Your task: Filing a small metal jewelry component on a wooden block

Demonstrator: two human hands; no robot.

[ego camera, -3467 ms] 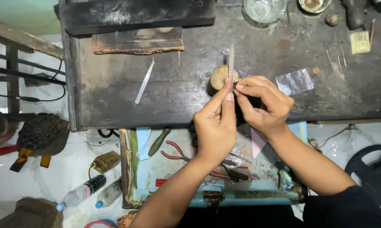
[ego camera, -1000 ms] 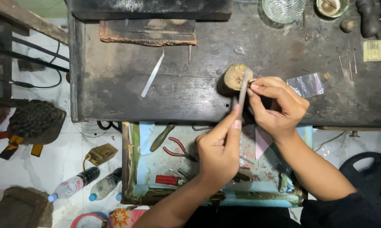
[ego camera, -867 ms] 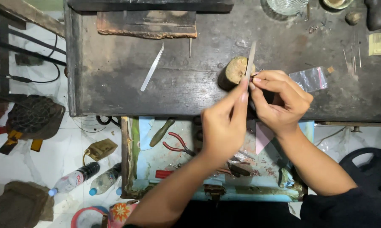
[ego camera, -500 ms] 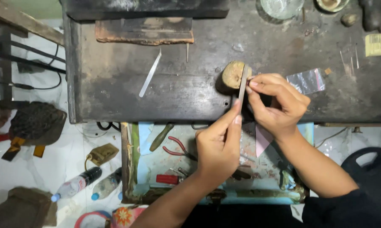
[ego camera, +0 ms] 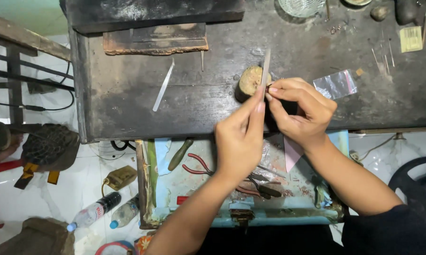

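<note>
Filing step, as I read it. My left hand pinches a thin metal file between narrowed fingers; its blade rises past the wooden peg. My right hand, just right, pinches something tiny against the peg, too small to identify. Next stroke calls for steady, light pressure.

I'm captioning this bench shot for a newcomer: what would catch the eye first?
At the centre, the left hand holds a slim metal file upright against something tiny pinched in the right hand, beside a round wooden block on the dark workbench. Below, an open blue drawer holds red-handled pliers.
</note>
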